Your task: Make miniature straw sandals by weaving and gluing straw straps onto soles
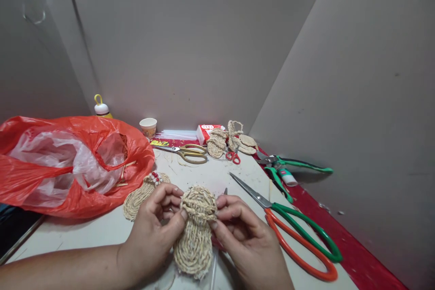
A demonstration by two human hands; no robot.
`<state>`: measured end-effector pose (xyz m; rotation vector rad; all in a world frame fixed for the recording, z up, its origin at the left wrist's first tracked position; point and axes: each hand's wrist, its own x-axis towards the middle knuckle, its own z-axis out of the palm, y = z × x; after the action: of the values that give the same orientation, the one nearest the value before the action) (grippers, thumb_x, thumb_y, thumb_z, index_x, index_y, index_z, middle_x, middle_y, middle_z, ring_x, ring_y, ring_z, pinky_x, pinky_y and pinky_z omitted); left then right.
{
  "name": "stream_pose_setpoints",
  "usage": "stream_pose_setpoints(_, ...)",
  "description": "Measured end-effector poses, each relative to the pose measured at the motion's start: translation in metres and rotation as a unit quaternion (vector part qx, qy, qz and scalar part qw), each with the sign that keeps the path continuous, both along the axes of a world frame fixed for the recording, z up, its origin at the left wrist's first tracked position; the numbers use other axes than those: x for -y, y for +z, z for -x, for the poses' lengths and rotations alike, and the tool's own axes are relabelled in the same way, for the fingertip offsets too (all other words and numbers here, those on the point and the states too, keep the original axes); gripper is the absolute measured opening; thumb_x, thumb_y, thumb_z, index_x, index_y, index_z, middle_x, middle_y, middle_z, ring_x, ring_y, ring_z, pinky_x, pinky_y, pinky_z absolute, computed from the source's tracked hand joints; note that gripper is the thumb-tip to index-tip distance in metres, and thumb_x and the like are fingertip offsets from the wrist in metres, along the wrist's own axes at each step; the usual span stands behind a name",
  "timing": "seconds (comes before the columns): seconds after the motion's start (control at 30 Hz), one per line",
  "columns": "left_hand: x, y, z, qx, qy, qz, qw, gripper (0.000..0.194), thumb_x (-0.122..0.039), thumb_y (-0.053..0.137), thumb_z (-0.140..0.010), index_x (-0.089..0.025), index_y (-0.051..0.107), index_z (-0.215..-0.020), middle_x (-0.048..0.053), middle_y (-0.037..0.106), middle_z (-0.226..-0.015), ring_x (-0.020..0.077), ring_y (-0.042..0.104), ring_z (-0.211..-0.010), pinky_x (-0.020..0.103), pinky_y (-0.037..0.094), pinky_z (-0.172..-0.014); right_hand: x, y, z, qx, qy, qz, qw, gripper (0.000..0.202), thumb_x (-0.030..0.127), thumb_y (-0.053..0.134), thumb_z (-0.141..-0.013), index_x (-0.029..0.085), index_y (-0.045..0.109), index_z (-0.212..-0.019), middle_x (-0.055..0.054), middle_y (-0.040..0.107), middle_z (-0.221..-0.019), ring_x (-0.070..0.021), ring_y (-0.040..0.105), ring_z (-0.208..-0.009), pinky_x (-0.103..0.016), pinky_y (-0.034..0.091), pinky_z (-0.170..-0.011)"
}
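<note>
A small woven straw slipper (194, 242) with a braided strap across its front is held up in the middle of the view. My left hand (152, 231) pinches its left edge at the strap between thumb and fingers. On the opposite side, my right hand (246, 235) grips the right end of the strap. A dark pointed tip pokes up beside the right fingers; the rest of that tool is mostly hidden. Behind my left hand lies a second straw slipper (136, 201) with red and white beads. Large scissors (288, 229) with green and orange handles lie right of my right hand.
A red plastic bag (136, 136) fills the left side. Farther back are gold-handled scissors (193, 154), a paper cup (148, 128), small red scissors (233, 157), more straw pieces (216, 142) and a tissue pack (203, 133). Green-handled pliers (299, 163) lie by the right wall.
</note>
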<state>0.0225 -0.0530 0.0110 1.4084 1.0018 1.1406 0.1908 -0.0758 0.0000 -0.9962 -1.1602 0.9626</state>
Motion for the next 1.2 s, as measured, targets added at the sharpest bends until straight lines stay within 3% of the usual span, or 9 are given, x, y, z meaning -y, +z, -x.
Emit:
stream_pose_setpoints(0.63, -0.003, 0.0002, 0.0002, 0.043, -0.01, 0.023, 0.999, 0.014, -0.019, 0.062, -0.081, -0.018, 0.054, -0.092, 0.0, 0.06, -0.078, 0.0119, 0.056, -0.074, 0.022, 0.045, -0.067, -0.0013, -0.0028, -0.0013, 0.044, -0.004, -0.025, 0.999, 0.015, 0.027, 0.069, -0.078, 0.02, 0.06, -0.068, -0.005, 0.056, -0.09, -0.0163, 0.061, -0.076, -0.022, 0.051, -0.056)
stream_pose_setpoints(0.83, -0.0035, -0.0021, 0.0012, 0.059, -0.013, 0.047, 0.997, 0.025, -0.022, 0.064, -0.08, -0.019, 0.058, -0.103, 0.0, 0.061, -0.08, 0.0123, 0.057, -0.073, 0.023, 0.045, -0.066, -0.0002, -0.002, -0.0016, 0.052, -0.002, -0.017, 0.999, 0.016, 0.027, 0.068, -0.079, 0.019, 0.059, -0.068, -0.006, 0.056, -0.092, -0.0168, 0.061, -0.077, -0.022, 0.052, -0.056)
stream_pose_setpoints(0.97, -0.0035, -0.0041, 0.001, 0.052, -0.003, 0.029, 0.998, 0.025, -0.02, 0.065, -0.079, -0.019, 0.061, -0.103, 0.001, 0.063, -0.081, 0.0129, 0.058, -0.076, 0.023, 0.045, -0.068, 0.0001, -0.0054, -0.0012, 0.021, 0.01, 0.01, 1.0, 0.013, 0.027, 0.069, -0.077, 0.022, 0.058, -0.082, -0.002, 0.059, -0.087, -0.0123, 0.062, -0.064, -0.021, 0.052, -0.055)
stream_pose_setpoints(1.03, -0.0032, -0.0036, 0.0005, 0.05, 0.003, 0.03, 0.998, 0.025, -0.019, 0.066, -0.077, -0.019, 0.063, -0.102, 0.001, 0.063, -0.079, 0.0124, 0.057, -0.073, 0.022, 0.045, -0.066, -0.0003, -0.0072, -0.0016, 0.013, 0.005, 0.022, 1.0, 0.021, 0.026, 0.07, -0.077, 0.024, 0.058, -0.093, -0.001, 0.062, -0.084, -0.012, 0.062, -0.061, -0.021, 0.053, -0.055)
stream_pose_setpoints(1.2, -0.0034, -0.0028, 0.0005, 0.052, 0.001, 0.033, 0.998, 0.024, -0.019, 0.067, -0.076, -0.018, 0.063, -0.1, 0.001, 0.063, -0.078, 0.0125, 0.057, -0.073, 0.023, 0.045, -0.067, -0.0038, -0.0074, -0.0034, 0.069, 0.009, -0.007, 0.998, 0.024, 0.022, 0.068, -0.078, 0.023, 0.067, -0.102, -0.008, 0.063, -0.101, -0.0183, 0.066, -0.08, -0.025, 0.056, -0.063)
